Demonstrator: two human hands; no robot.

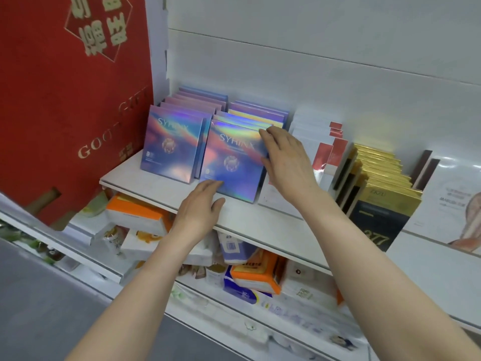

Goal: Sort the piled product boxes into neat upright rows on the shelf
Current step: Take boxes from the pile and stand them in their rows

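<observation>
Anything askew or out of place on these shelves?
Yes. Under the shelf, orange packs and white packets lie jumbled at all angles, unlike the holographic boxes above, which stand in two rows.

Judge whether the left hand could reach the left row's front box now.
Probably yes: the left hand rests by the neighbouring row, and only bare shelf lies between it and that front box.
</observation>
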